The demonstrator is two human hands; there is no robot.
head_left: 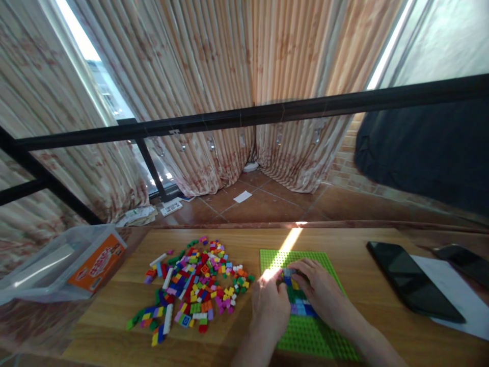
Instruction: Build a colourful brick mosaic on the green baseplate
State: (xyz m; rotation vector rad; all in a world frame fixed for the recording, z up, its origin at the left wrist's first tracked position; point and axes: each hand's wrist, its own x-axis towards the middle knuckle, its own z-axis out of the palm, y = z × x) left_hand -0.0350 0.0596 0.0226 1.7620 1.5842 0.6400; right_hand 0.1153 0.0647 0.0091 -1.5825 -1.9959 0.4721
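Note:
A green studded baseplate (317,336) lies on the wooden table, with a patch of toy building bricks (301,308) in blue, light blue, purple, green and yellow pressed onto it. My left hand (269,300) is at the left side of this patch, its fingers bent and closed against the bricks near the top. From the right, my right hand (319,285) curls over the same bricks, thumb and fingertips closing around the far end beside a light blue brick (288,273). The fingers partly cover the bricks they touch.
A spread of loose colourful bricks (198,280) lies left of the baseplate. A clear plastic box (49,260) with an orange label stands at far left. At right lie a black tablet (412,280), white paper (473,311) and a dark phone (464,260). A black rail (229,118) crosses beyond the table.

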